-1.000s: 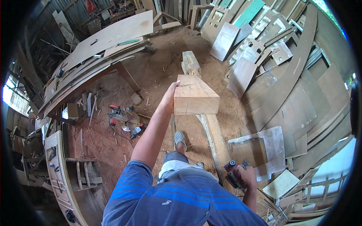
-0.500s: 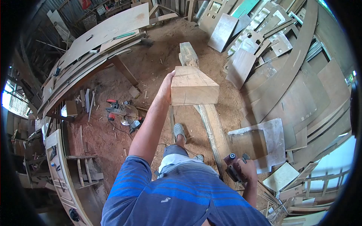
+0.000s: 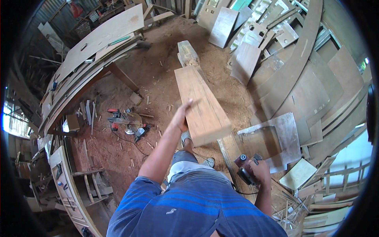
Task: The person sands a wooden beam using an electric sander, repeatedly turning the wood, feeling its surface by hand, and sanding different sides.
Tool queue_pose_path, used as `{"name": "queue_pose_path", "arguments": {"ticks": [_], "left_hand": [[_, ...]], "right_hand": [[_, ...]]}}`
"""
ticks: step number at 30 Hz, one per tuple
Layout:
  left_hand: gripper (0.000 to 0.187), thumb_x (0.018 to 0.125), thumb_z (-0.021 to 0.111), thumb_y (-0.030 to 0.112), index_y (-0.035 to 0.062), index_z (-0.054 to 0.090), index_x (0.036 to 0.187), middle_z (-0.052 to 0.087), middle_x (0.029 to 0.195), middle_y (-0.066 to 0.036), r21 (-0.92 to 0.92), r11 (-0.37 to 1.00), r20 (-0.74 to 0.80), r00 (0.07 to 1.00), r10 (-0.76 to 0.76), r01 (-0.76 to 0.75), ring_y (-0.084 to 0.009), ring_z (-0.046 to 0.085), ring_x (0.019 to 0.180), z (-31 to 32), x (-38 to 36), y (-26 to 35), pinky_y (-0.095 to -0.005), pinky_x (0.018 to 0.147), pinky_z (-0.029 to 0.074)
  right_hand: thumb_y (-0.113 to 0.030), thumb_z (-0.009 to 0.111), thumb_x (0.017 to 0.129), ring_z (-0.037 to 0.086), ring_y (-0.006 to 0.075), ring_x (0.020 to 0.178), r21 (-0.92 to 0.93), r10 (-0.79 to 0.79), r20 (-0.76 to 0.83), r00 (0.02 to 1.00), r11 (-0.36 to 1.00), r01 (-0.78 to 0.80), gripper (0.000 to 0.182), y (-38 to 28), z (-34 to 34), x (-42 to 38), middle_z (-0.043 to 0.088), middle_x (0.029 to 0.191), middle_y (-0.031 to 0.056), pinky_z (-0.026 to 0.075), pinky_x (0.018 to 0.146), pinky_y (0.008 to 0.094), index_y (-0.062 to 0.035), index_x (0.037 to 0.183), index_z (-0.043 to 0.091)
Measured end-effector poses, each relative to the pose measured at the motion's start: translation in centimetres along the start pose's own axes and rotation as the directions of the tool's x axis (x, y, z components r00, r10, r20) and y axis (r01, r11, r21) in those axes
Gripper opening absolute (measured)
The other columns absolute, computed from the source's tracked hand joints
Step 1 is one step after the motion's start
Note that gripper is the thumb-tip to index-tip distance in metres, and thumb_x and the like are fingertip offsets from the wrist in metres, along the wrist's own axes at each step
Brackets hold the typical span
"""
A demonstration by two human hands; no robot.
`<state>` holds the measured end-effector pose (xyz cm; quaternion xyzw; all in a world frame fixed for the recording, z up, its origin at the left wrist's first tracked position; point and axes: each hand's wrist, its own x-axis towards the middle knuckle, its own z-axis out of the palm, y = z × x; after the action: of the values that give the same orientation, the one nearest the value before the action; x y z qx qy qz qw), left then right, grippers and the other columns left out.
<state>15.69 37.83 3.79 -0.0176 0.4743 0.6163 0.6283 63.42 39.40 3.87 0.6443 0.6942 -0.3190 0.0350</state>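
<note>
My left hand point(image 3: 183, 117) grips a thick wooden block point(image 3: 203, 104) by its left side, thumb lying on the top face. The block's long, cracked upper face slopes toward me, and its near end hangs closer to my body. Beneath it runs a long timber beam point(image 3: 188, 53) on the ground, partly hidden by the block. Down at my right side, my right hand point(image 3: 260, 171) is wrapped around the handle of what looks like an electric hand planer point(image 3: 245, 172), with a round knob at its front. The planer is apart from the block.
A mitre saw point(image 3: 128, 123) sits on the dusty floor at left, its cord trailing toward my feet. Beyond it stands a workbench point(image 3: 100, 37) stacked with boards. Wooden sheets point(image 3: 294, 93) lean along the right, and a panelled door point(image 3: 65, 185) stands lower left.
The block has come down and turned, so its long face now shows more than its end. My left hand has moved lower with it. The planer stays at my right side.
</note>
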Motion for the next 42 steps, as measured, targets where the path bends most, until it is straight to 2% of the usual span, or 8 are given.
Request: {"name": "queue_pose_path", "arguments": {"ticks": [8,14,20,23,29,32,39,42], "left_hand": [[0.086,0.106,0.071,0.019,0.0094,0.019,0.173,0.050,0.160,-0.016,0.114,0.935,-0.085,0.934,0.346,-0.336,-0.0284,0.054,0.144,-6.4,7.1,-20.0,-0.0413,0.119,0.046],[0.098,0.106,0.072,0.022,0.0094,0.005,0.176,0.045,0.167,-0.017,0.142,0.925,-0.035,0.932,0.361,-0.353,-0.0282,0.048,0.150,-7.3,10.6,-21.5,-0.0398,0.123,0.041],[0.114,0.105,0.075,0.029,0.0057,-0.013,0.175,0.046,0.165,-0.024,0.345,0.910,-0.010,0.968,0.251,-0.232,-0.0307,0.053,0.147,-4.9,13.4,-17.3,-0.0395,0.120,0.045],[0.118,0.106,0.075,0.035,0.0001,-0.016,0.172,0.047,0.163,-0.026,0.478,0.842,0.003,0.960,0.281,-0.248,-0.0312,0.055,0.144,-6.6,15.3,-18.3,-0.0384,0.117,0.048],[0.084,0.113,0.060,0.048,0.0038,0.023,0.174,0.061,0.149,-0.013,0.240,0.970,-0.016,0.999,0.032,-0.027,-0.0237,0.065,0.129,-7.8,14.2,-15.4,-0.0405,0.106,0.055],[0.050,0.115,0.053,0.050,0.0131,0.062,0.147,0.073,0.124,-0.008,0.070,0.998,-0.098,0.995,0.012,-0.005,-0.0241,0.071,0.104,-9.5,15.2,-16.0,-0.0425,0.094,0.057],[0.053,0.119,0.045,0.031,0.0216,0.042,0.171,0.070,0.135,-0.005,0.133,0.991,-0.064,0.998,-0.012,0.020,-0.0218,0.070,0.113,-8.7,14.3,-14.5,-0.0414,0.101,0.057],[0.053,0.120,0.043,0.028,0.0217,0.038,0.172,0.067,0.142,-0.005,0.156,0.987,-0.044,0.999,-0.018,0.025,-0.0199,0.069,0.119,-8.3,13.9,-13.8,-0.0394,0.103,0.057]], "right_hand": [[-0.050,0.070,0.093,0.077,0.0450,0.091,-0.051,0.111,0.040,0.993,0.993,-0.109,0.054,-2.9,-1.7,-1.0,0.077,0.092,0.0289,0.057,0.088,0.0535,0.0020,0.100,0.082],[-0.055,0.070,0.093,0.073,0.0507,0.102,0.014,0.181,0.104,0.978,0.983,-0.184,0.057,-0.7,0.1,-0.4,0.075,0.103,0.0347,0.055,0.097,0.0543,-0.0023,0.111,0.084],[-0.044,0.071,0.098,0.072,0.0286,0.075,0.034,-0.012,-0.022,1.000,0.999,0.013,0.049,-0.2,1.0,-1.9,0.076,0.083,0.0188,0.056,0.074,0.0440,0.0033,0.106,0.082],[-0.046,0.070,0.099,0.076,0.0416,0.093,0.252,0.096,0.096,0.991,0.961,-0.117,0.052,-1.8,0.5,-2.4,0.078,0.099,0.0286,0.057,0.088,0.0473,-0.0028,0.126,0.079],[-0.044,0.067,0.102,0.075,0.0303,0.089,0.353,0.064,0.182,0.981,0.927,-0.126,0.051,-7.5,3.1,1.4,0.079,0.096,0.0220,0.057,0.087,0.0425,-0.0021,0.130,0.076],[-0.043,0.066,0.103,0.077,0.0331,0.093,0.409,0.074,0.222,0.972,0.898,-0.161,0.051,-10.6,4.9,4.0,0.079,0.101,0.0248,0.057,0.088,0.0424,-0.0015,0.130,0.076],[-0.036,0.068,0.108,0.051,0.0062,0.054,0.604,-0.129,-0.013,0.992,0.789,0.111,0.039,-16.6,8.2,10.1,0.057,0.063,-0.0038,0.038,0.050,0.0283,-0.0025,0.088,0.069],[-0.037,0.068,0.108,0.054,0.0079,0.054,0.579,-0.186,-0.068,0.980,0.792,0.191,0.041,-20.0,8.5,13.1,0.059,0.063,-0.0017,0.041,0.050,0.0301,-0.0018,0.086,0.070]]}}
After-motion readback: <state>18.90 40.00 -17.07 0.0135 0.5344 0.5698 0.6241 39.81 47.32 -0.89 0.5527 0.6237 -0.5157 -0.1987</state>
